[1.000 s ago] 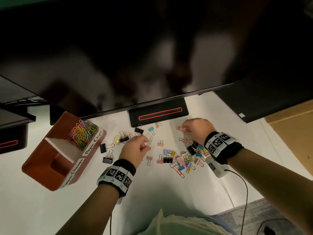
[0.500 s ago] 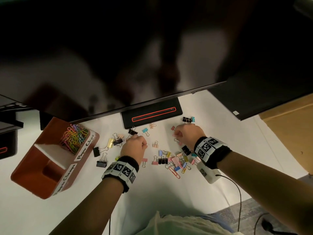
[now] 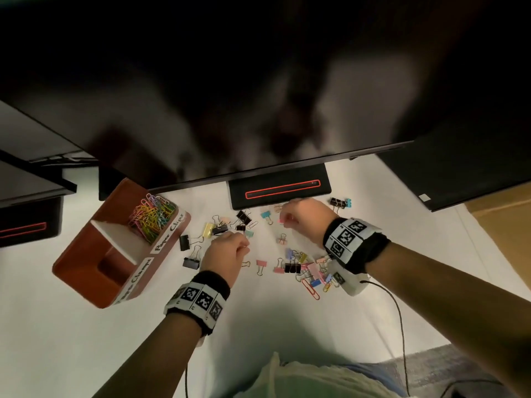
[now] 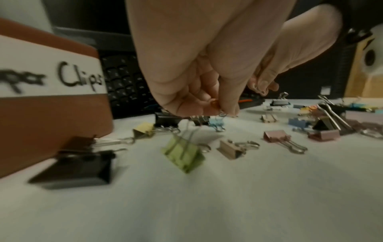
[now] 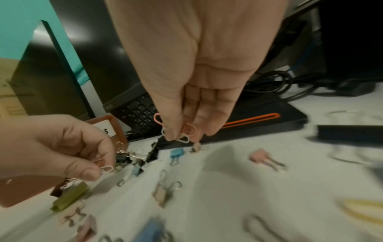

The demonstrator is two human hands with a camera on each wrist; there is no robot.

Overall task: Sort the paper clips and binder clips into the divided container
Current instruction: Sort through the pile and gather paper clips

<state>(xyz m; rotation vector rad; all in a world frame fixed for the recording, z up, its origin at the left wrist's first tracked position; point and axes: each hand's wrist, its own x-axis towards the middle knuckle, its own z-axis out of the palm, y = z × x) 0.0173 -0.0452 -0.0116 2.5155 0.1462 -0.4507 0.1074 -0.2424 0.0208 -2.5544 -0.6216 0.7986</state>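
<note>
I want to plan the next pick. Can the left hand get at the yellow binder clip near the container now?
Probably yes. The yellow binder clip lies uncovered just beyond the left hand, nothing between them. But that hand already pinches paper clips, so it may need to drop them first.

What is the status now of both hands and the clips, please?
Left hand pinches a white paper clip. Right hand pinches pink and white paper clips. Brown divided container: paper clips in far compartment. Binder clips scattered on table; path open.
</note>
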